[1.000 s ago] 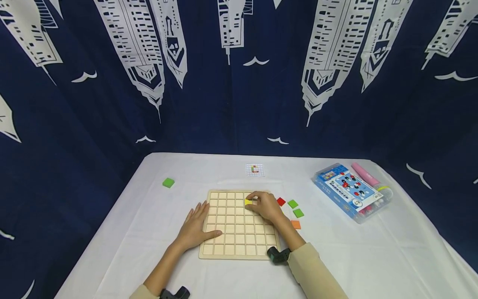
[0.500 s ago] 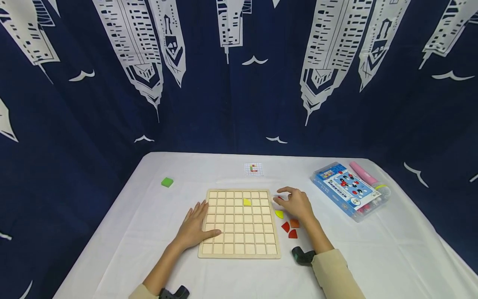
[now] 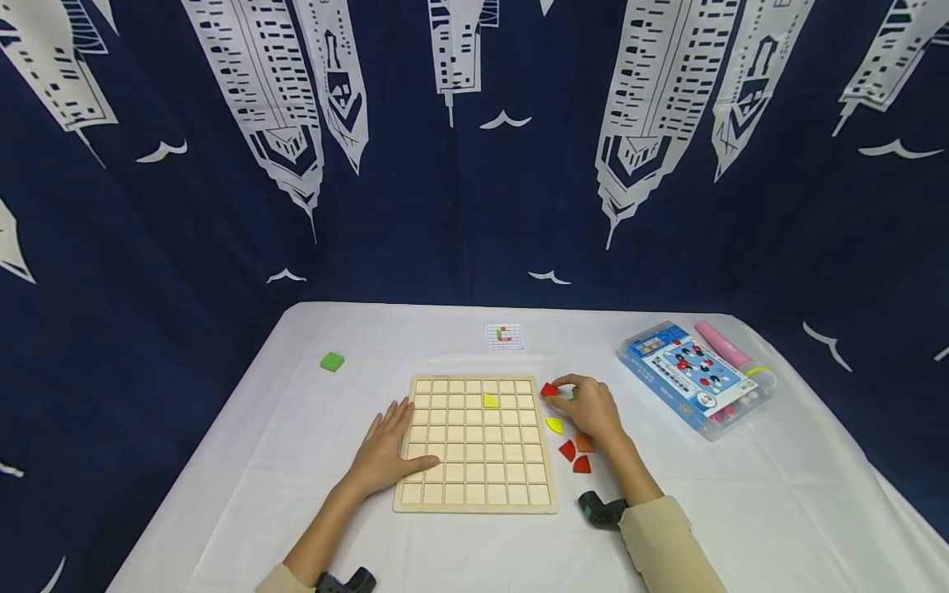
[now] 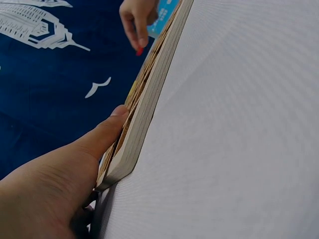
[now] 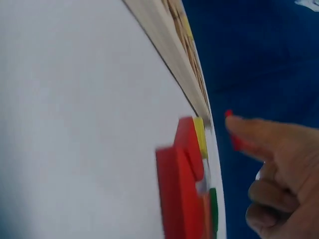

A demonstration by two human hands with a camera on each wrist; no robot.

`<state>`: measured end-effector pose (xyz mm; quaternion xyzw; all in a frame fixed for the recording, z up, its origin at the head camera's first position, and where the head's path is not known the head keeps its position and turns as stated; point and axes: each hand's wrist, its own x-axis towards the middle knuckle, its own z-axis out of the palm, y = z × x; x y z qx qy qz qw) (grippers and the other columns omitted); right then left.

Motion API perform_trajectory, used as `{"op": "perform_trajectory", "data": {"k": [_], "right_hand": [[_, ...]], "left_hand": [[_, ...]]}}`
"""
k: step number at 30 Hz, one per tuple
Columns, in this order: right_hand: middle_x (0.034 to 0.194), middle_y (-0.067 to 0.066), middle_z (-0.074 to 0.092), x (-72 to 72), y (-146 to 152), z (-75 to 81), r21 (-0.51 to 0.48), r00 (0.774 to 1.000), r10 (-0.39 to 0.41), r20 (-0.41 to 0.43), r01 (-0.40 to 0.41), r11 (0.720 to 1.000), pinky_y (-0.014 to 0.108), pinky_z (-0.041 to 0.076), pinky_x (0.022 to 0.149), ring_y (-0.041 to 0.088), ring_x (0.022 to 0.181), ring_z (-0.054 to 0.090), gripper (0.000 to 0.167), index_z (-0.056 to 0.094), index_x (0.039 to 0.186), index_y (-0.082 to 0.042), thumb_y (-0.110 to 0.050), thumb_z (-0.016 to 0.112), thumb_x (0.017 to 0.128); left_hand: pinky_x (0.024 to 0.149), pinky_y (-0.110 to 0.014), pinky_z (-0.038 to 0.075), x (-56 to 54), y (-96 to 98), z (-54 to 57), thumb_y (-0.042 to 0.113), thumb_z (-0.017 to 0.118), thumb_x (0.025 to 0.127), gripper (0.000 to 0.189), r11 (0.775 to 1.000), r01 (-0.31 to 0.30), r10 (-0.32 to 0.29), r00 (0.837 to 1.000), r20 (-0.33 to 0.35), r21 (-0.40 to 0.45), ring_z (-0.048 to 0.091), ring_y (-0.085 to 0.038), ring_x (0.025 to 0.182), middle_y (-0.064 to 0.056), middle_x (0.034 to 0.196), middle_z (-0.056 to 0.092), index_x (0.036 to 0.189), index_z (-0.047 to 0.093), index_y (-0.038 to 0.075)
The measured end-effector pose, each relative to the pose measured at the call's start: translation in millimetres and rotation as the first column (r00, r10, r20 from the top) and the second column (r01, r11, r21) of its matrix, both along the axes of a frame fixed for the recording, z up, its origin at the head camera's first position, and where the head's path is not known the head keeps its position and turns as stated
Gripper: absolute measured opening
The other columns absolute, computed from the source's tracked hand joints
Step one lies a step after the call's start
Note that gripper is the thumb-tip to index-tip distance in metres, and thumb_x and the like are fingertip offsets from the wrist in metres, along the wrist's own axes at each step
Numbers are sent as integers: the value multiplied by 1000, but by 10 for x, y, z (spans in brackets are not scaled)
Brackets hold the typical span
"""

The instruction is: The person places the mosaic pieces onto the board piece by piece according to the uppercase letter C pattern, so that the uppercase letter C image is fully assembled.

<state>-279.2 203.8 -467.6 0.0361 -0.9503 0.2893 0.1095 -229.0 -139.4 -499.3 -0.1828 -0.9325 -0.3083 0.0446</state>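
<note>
My right hand (image 3: pixel 593 405) pinches a red tile (image 3: pixel 549 389) between thumb and forefinger, just off the right edge of the wooden grid board (image 3: pixel 474 453). In the right wrist view, that red tile (image 5: pixel 233 130) shows at the fingertips, above the tabletop. My left hand (image 3: pixel 387 455) lies with straight, spread fingers along the board's left edge, its thumb resting over the grid. The left wrist view has the thumb (image 4: pixel 102 134) on the board's top. One yellow tile (image 3: pixel 491 400) sits in a cell in the board's upper part.
Right of the board lie a yellow quarter-round tile (image 3: pixel 554 425), an orange tile (image 3: pixel 585 443) and two red tiles (image 3: pixel 582 464). A green tile (image 3: pixel 332 361) lies far left. Behind stands a small pattern card (image 3: pixel 504 336); a plastic box (image 3: pixel 689 375) and pink-capped tube (image 3: pixel 722 344) are at right.
My right hand has left the yellow tile in the board, moved right to the loose tiles and taken up a red one. The left hand has stayed in place.
</note>
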Motion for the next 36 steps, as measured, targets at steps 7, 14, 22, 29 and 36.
{"op": "perform_trajectory", "data": {"k": [7, 14, 22, 29, 36], "right_hand": [[47, -5, 25, -4, -505, 180, -96, 981, 190, -43, -193, 976, 20, 16, 39, 8, 42, 17, 29, 70, 103, -9, -25, 75, 78], [45, -7, 24, -68, -876, 135, -124, 949, 316, -1, -314, 941, 20, 16, 37, 7, 41, 16, 29, 70, 104, -8, -23, 73, 80], [49, -7, 31, -124, -967, 8, -49, 943, 330, 41, -328, 943, 19, 18, 38, 6, 42, 22, 26, 71, 101, -10, -21, 75, 78], [46, -7, 30, -135, -962, -12, -40, 942, 332, 47, -330, 943, 19, 17, 38, 5, 40, 20, 27, 71, 101, -11, -22, 75, 77], [53, -7, 40, -110, -939, 23, -46, 943, 330, 39, -328, 943, 20, 22, 40, 7, 44, 27, 30, 71, 104, -13, -25, 75, 78]], "left_hand": [[111, -49, 5, 7, -12, 14, 59, 69, 71, 106, 1000, -9, 9, 1000, -1, -9, 11, -36, 138, -21, 148, 21, 141, 27, -7], [111, -48, 5, 14, -8, 3, 58, 69, 71, 104, 1000, 1, -1, 1000, 13, -16, 12, -34, 138, -19, 149, 21, 142, 27, -6], [111, -48, 5, 10, -5, -8, 58, 69, 72, 103, 1000, 1, -1, 1000, 11, -16, 12, -34, 138, -19, 149, 22, 142, 27, -5], [111, -48, 6, 2, -5, -4, 58, 69, 72, 104, 1000, 5, -5, 1000, 8, -21, 12, -35, 138, -19, 149, 22, 142, 26, -5], [111, -47, 5, 0, -5, -6, 58, 69, 72, 104, 1000, -1, 1, 1000, 8, -24, 12, -34, 138, -19, 149, 22, 142, 27, -6]]}}
